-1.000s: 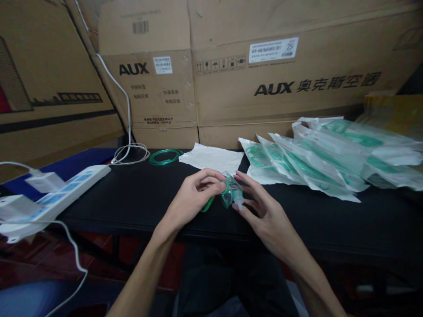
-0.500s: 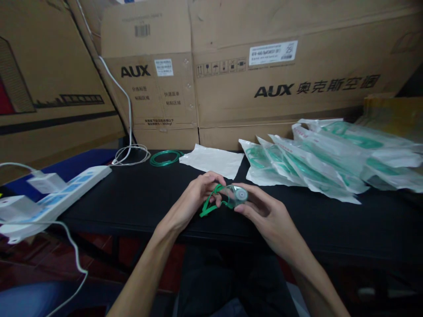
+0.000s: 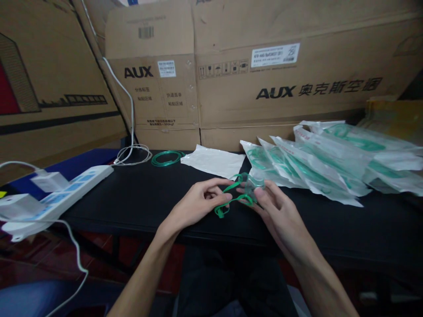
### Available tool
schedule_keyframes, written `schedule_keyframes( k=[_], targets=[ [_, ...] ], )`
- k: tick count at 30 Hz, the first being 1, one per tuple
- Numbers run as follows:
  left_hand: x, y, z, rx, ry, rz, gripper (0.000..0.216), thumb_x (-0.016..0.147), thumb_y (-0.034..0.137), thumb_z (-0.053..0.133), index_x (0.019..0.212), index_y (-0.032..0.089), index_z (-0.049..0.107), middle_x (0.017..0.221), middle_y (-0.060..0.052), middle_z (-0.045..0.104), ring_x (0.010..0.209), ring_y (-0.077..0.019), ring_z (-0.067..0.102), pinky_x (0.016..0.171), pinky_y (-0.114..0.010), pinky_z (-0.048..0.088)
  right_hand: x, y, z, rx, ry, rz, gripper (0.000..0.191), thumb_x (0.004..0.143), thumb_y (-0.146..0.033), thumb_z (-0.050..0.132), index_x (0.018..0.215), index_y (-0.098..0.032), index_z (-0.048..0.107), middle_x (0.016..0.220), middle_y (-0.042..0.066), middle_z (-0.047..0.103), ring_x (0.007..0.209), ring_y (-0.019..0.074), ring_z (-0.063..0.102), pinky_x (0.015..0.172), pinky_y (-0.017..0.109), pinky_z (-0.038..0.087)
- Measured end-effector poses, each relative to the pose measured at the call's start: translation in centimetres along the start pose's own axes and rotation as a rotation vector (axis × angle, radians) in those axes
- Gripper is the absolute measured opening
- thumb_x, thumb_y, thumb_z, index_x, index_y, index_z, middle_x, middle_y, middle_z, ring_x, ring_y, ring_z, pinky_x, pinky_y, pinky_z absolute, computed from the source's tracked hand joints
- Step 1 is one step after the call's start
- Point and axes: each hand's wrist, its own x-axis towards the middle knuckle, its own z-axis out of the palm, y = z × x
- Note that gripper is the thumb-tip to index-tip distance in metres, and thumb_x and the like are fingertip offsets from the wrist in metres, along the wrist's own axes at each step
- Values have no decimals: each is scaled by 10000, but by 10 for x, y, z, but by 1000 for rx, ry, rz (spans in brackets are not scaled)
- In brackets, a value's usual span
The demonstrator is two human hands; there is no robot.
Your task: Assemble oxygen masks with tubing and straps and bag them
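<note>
Above the black tabletop, my right hand (image 3: 276,202) grips a clear greenish oxygen mask (image 3: 249,187) between thumb and fingers. A green elastic strap (image 3: 236,200) loops from the mask toward the left. My left hand (image 3: 205,198) is closed on that strap, pinching it between thumb and fingers, and its end dangles below. Behind the hands lies a flat white pouch (image 3: 214,161). A coil of green tubing (image 3: 167,158) rests to the left of the pouch.
Several white-and-clear packets (image 3: 307,160) with green contents are piled at the right. A white power strip (image 3: 71,193) with plugs and cables lies at the left. Large cardboard boxes (image 3: 231,105) stand along the back. The black table's front edge (image 3: 211,237) is near my lap.
The mask has moved slightly right and turned in my right hand. My left hand has shifted right and now pinches the strap, which is drawn out from the mask. The camera view has shifted slightly.
</note>
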Motion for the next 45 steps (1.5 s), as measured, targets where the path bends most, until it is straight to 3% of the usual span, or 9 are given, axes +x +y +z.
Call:
schedule_keyframes(
  k=[11, 18, 22, 25, 30, 33, 38, 42, 45],
  targets=[
    [-1, -4, -26, 466, 219, -82, 248, 860, 351, 634, 992, 232, 807, 870, -33, 751, 794, -209, 634, 724, -295, 431, 5, 1, -2, 212, 147, -21, 225, 868, -391, 775, 929, -210, 656, 1082, 80, 787, 1080, 246, 738, 1023, 440, 555],
    [1, -1, -16, -11, 237, -83, 294, 926, 397, 564, 966, 171, 746, 1062, -79, 771, 1032, -230, 664, 841, -302, 469, 2, -1, -2, 224, 160, -4, 287, 816, -389, 818, 924, -240, 599, 1027, 59, 802, 1049, 274, 753, 1024, 494, 544],
    [1, -9, -20, -46, 301, -99, 340, 920, 443, 569, 1023, 149, 705, 702, -26, 717, 740, -200, 673, 746, -299, 477, -4, -2, -1, 203, 64, 27, 273, 848, -376, 792, 1008, -244, 615, 1109, 74, 789, 1134, 275, 717, 1058, 486, 519],
    [-1, -16, -22, 180, 259, -139, 387, 939, 479, 513, 1024, 170, 729, 547, 17, 629, 543, -184, 611, 626, -284, 452, -5, -1, 6, 245, 68, -6, 253, 847, -376, 789, 994, -255, 622, 1126, 66, 787, 1129, 276, 720, 1071, 500, 508],
    [-8, -17, -27, 433, 342, -89, 221, 860, 340, 614, 881, 207, 789, 947, -72, 750, 889, -249, 672, 806, -327, 448, -3, -5, 23, 352, 69, -45, 243, 847, -425, 762, 990, -249, 677, 1061, 90, 804, 1133, 302, 722, 1131, 573, 431],
    [-9, -16, -33, 430, 305, -61, 229, 871, 320, 616, 979, 222, 793, 905, -51, 747, 864, -230, 665, 797, -314, 451, 1, -7, 22, 409, 120, -40, 221, 825, -433, 761, 910, -242, 690, 1020, 82, 811, 1116, 313, 731, 1163, 573, 397],
    [-13, -17, -34, 322, 85, -46, 339, 865, 501, 669, 947, 192, 782, 818, -31, 738, 783, -191, 644, 673, -255, 431, 10, 3, 9, 378, 205, -34, 205, 859, -436, 732, 921, -267, 636, 897, 15, 796, 895, 276, 788, 984, 553, 564],
    [-14, -20, -28, 503, 139, -84, 431, 894, 616, 597, 893, 225, 778, 829, -17, 750, 796, -190, 672, 651, -247, 430, 11, 9, 14, 203, 315, 7, 398, 747, -435, 856, 1001, -280, 592, 879, -20, 772, 722, 198, 754, 755, 385, 629],
    [-9, -24, -41, 703, 260, -107, 448, 984, 597, 470, 970, 264, 770, 976, -19, 772, 936, -209, 703, 790, -270, 480, 9, 6, 21, 114, 335, 57, 608, 665, -466, 910, 1150, -283, 594, 902, -19, 751, 723, 182, 726, 683, 312, 606]
  ],
)
